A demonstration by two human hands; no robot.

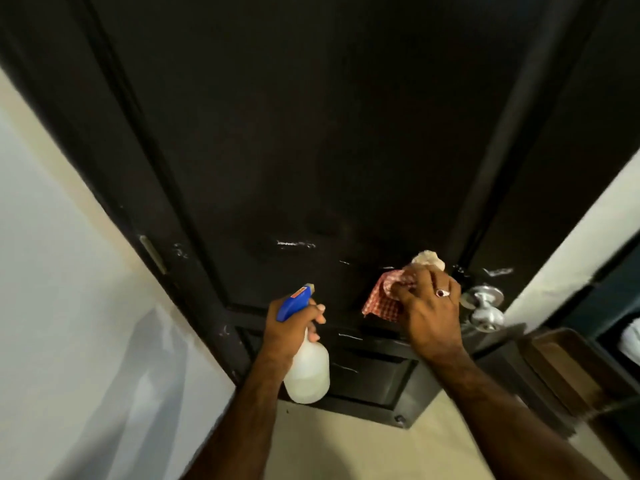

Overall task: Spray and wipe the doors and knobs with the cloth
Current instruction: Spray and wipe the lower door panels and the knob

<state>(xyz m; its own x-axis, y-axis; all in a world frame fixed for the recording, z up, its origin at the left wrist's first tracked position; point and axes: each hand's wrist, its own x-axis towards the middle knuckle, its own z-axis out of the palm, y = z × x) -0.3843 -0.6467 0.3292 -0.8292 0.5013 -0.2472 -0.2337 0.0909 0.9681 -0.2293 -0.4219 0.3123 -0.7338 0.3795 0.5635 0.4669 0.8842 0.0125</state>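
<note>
A tall dark door (311,150) fills the view, with white streaks on its lower panel. My left hand (291,323) grips a white spray bottle (308,372) by its blue trigger head, nozzle pointing at the door. My right hand (429,306) holds a red-and-white checked cloth (381,299), bunched up, against the door just left of the silver round knob (485,308). A ring sits on one finger of that hand.
A pale wall (69,271) runs along the left. A hinge plate (152,254) sits on the dark door frame. At the right stand a brown wooden piece (568,372) and a dark opening. Beige floor (363,445) lies below.
</note>
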